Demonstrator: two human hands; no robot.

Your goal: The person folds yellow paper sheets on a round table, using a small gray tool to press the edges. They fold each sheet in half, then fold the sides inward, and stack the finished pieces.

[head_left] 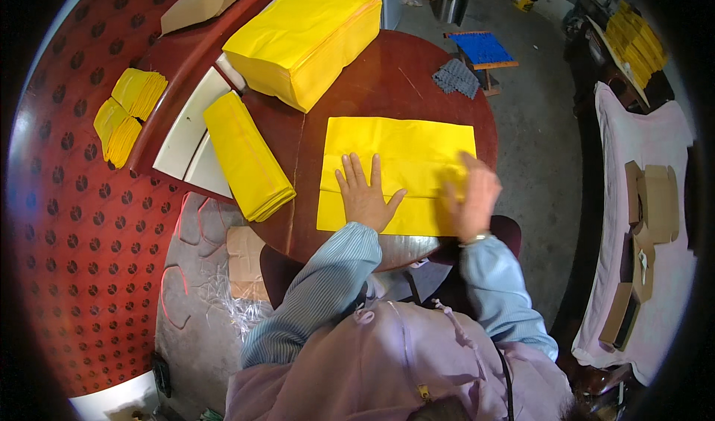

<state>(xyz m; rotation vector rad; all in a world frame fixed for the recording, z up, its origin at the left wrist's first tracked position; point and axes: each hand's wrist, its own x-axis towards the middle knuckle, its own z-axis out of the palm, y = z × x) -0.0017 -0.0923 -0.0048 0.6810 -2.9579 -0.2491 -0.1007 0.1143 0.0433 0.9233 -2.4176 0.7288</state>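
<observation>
1. The flat yellow rectangular sheet, of paper or thin fabric (402, 142), lies on the round reddish-brown glossy tabletop (387, 75), directly before the person. That spot probably puts its whole face within reach of both arms.
2. The left hand (365, 201) is released, palm down with fingers spread, grasping nothing. It lies across the crease near the sheet's closer edge, presumably so that its spread pins the material and stops it sliding.
3. The right hand (474, 198) is at the sheet's right side, blurred; I cannot tell whether it pinches the edge or only brushes it. With the left hand as anchor, this side seems free for smoothing or handling.
4. The thick block-shaped yellow stack (298, 37) sits at the far left, its layers squared up, likely to leave the near area for the single sheet.
5. The long narrow folded yellow bundle (247, 157) lies slantwise at the left, apart from the sheet, which probably avoids mixing them.
</observation>
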